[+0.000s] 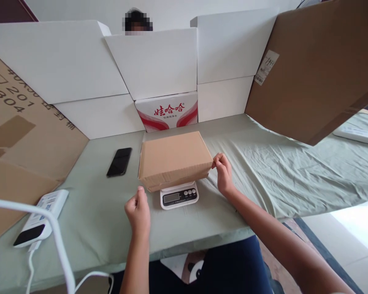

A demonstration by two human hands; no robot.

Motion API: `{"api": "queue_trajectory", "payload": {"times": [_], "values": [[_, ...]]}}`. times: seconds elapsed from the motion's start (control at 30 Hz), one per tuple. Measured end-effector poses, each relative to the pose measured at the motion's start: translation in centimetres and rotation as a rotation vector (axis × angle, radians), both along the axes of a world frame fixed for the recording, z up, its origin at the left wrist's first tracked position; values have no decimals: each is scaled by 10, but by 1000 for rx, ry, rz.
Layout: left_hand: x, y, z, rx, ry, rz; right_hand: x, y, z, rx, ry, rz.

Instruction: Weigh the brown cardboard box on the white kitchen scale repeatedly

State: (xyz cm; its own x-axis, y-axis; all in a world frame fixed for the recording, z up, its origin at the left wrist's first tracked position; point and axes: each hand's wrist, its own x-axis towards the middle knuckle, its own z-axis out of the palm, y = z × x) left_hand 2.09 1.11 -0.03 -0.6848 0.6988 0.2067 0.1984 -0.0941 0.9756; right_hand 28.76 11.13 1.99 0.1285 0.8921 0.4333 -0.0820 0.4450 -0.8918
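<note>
A closed brown cardboard box [174, 158] rests on a small white digital scale [179, 195] at the middle of the green-covered table [279, 171]. My right hand [223, 173] pinches the box's near right corner with thumb and fingers. My left hand [138, 211] hovers just off the box's near left corner, fingers curled in, holding nothing and not touching the box. The scale's display is dark and unreadable.
A black phone [119, 161] lies left of the box. A white power bank [39, 218] with a white cable sits at the near left. White cartons and a red-printed carton [167, 111] wall the back; brown cardboard leans on both sides. A person sits behind the wall.
</note>
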Motion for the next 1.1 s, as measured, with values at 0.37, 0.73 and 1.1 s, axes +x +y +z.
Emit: {"api": "queue_trajectory", "payload": {"times": [0.37,0.73,1.1], "values": [[12,-1,19,255,-247,77,0,-5,4,-145,185,107],[11,0,25,252,-287,108,-6,-5,19,-364,404,133],[9,0,20,230,-338,76,-3,1,15,-452,499,154]]}}
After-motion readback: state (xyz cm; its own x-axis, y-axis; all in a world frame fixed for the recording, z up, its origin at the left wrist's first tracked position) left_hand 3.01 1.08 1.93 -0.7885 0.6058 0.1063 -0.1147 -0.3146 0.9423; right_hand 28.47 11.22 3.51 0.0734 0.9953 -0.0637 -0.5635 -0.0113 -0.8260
